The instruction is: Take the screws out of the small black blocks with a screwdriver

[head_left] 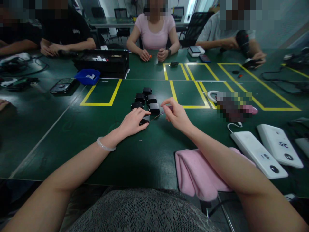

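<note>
My left hand (133, 123) rests at the table's middle, its fingers closed round a small black box (145, 120) that looks like a servo motor. My right hand (177, 116) pinches a thin screwdriver (158, 115), its shaft slanting down to the left, with the tip at or close to the held box. Whether tip and box touch is too small to tell. Just beyond my hands several similar black boxes stand in two loose rows, among them a near right one (154, 108) and a far one (147, 90). A tiny screw-like piece (140, 140) lies nearer me.
Beside my right forearm lies a pink cloth (193, 170), with white power banks (259, 154) to its right. A blue bin (87, 77) and a black crate (103, 66) stand far left. Several people sit opposite; one holds a power drill (243, 43). Yellow tape (96, 104) marks the green table.
</note>
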